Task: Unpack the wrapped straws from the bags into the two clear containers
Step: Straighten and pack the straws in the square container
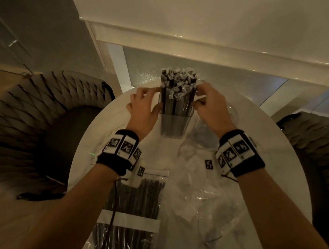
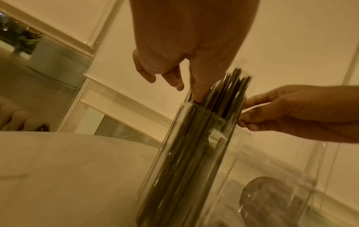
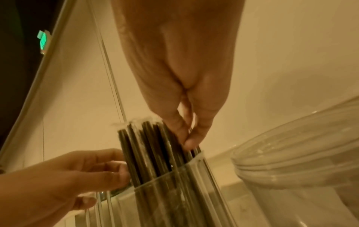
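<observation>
A tall clear container stands on the round white table, packed with black wrapped straws that stick out above its rim. My left hand rests against the left side of the bundle, thumb at the rim and fingers relaxed. My right hand is on the right side; in the right wrist view its thumb and forefinger pinch the outer straws just above the rim. A second clear container, round and empty, stands just to the right.
A zip bag full of black straws lies at the table's near edge under my left forearm. Crumpled empty clear bags lie under my right forearm. Woven chairs stand at the left and right.
</observation>
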`<action>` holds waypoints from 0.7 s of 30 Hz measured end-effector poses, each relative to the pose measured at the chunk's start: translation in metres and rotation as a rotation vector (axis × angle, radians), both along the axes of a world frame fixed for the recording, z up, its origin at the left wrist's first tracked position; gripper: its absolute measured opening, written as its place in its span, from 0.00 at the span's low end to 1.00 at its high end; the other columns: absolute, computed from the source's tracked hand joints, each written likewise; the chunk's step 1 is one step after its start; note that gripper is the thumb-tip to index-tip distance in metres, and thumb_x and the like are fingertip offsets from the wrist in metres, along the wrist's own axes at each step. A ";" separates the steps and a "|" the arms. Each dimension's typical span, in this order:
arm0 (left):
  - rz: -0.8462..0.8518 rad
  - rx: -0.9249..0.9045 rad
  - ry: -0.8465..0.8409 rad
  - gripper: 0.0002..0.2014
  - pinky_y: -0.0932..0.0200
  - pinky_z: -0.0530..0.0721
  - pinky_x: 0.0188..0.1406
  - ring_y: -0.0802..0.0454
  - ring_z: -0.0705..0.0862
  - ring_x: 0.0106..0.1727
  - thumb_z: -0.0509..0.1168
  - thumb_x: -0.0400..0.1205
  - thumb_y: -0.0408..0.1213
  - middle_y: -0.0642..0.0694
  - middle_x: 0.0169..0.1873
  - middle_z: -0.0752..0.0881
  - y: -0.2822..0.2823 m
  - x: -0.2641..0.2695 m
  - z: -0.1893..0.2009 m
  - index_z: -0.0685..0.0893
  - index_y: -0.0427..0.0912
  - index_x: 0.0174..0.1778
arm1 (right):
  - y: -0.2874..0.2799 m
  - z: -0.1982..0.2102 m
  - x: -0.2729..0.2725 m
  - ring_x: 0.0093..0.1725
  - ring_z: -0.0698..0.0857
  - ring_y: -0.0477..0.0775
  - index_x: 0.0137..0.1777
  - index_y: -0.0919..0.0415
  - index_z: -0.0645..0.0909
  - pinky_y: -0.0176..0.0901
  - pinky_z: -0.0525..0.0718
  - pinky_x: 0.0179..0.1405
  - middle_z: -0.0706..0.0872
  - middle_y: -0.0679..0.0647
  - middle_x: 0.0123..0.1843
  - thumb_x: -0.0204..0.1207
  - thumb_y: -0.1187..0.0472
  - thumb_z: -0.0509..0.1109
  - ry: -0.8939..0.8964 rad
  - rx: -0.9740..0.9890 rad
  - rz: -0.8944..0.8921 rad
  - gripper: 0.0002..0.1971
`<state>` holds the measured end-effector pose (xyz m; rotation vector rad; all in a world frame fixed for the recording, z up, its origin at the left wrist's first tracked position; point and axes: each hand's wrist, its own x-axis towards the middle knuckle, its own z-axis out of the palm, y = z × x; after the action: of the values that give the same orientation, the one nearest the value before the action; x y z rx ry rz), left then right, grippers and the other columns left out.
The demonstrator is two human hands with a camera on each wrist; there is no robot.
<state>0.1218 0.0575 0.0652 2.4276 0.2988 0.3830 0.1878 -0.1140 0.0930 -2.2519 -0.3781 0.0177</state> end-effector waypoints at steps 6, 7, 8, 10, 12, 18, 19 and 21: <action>-0.075 -0.131 -0.181 0.06 0.82 0.72 0.37 0.58 0.79 0.36 0.68 0.77 0.29 0.47 0.44 0.87 -0.011 -0.019 0.008 0.85 0.39 0.49 | 0.010 -0.002 -0.039 0.41 0.83 0.48 0.50 0.65 0.82 0.23 0.79 0.40 0.86 0.56 0.44 0.72 0.69 0.70 -0.121 0.156 0.027 0.07; -0.107 -0.121 -0.146 0.07 0.84 0.71 0.36 0.57 0.79 0.37 0.68 0.78 0.31 0.47 0.44 0.87 -0.015 -0.017 0.007 0.85 0.38 0.51 | 0.016 -0.006 -0.041 0.42 0.83 0.50 0.51 0.65 0.82 0.28 0.81 0.41 0.87 0.56 0.46 0.72 0.67 0.71 -0.081 0.137 0.057 0.08; -0.118 -0.127 -0.119 0.07 0.85 0.71 0.36 0.56 0.80 0.37 0.68 0.79 0.32 0.46 0.44 0.87 -0.019 -0.013 0.007 0.85 0.38 0.52 | 0.020 -0.011 -0.040 0.43 0.84 0.51 0.52 0.65 0.82 0.35 0.82 0.43 0.88 0.56 0.46 0.73 0.65 0.71 -0.062 0.129 0.063 0.09; -0.101 -0.145 -0.096 0.08 0.86 0.69 0.33 0.55 0.79 0.37 0.67 0.80 0.35 0.46 0.42 0.87 -0.023 -0.005 0.011 0.85 0.37 0.52 | 0.025 -0.015 -0.035 0.40 0.84 0.49 0.50 0.65 0.83 0.32 0.80 0.41 0.87 0.54 0.42 0.76 0.63 0.69 -0.052 0.141 0.054 0.06; -0.096 -0.123 -0.096 0.08 0.86 0.69 0.31 0.55 0.77 0.36 0.66 0.81 0.35 0.43 0.40 0.88 -0.023 0.002 0.016 0.84 0.35 0.52 | 0.025 -0.009 -0.026 0.34 0.81 0.47 0.46 0.65 0.82 0.29 0.74 0.33 0.84 0.50 0.36 0.78 0.62 0.68 -0.078 0.121 0.049 0.06; -0.218 -0.045 -0.019 0.09 0.72 0.67 0.35 0.44 0.83 0.42 0.60 0.84 0.30 0.33 0.47 0.88 -0.019 0.016 0.029 0.82 0.30 0.54 | 0.029 0.008 -0.010 0.41 0.80 0.50 0.58 0.68 0.76 0.32 0.74 0.38 0.84 0.55 0.45 0.76 0.61 0.71 -0.079 0.045 0.094 0.15; -0.230 -0.033 0.029 0.09 0.72 0.68 0.34 0.42 0.84 0.43 0.59 0.84 0.29 0.32 0.48 0.88 -0.019 0.017 0.026 0.81 0.29 0.53 | 0.031 0.005 -0.011 0.41 0.81 0.53 0.57 0.69 0.77 0.36 0.76 0.39 0.86 0.58 0.45 0.76 0.61 0.70 -0.074 0.027 0.099 0.14; -0.243 0.003 0.096 0.09 0.69 0.72 0.35 0.37 0.85 0.47 0.57 0.84 0.27 0.30 0.50 0.87 -0.020 0.013 0.022 0.79 0.30 0.55 | 0.032 -0.002 -0.013 0.44 0.85 0.59 0.53 0.70 0.80 0.39 0.77 0.41 0.88 0.64 0.47 0.78 0.62 0.68 -0.078 -0.011 0.103 0.11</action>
<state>0.1353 0.0372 0.0876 2.4528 0.0426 0.1597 0.1744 -0.0825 0.0907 -2.2463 -0.5365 -0.0147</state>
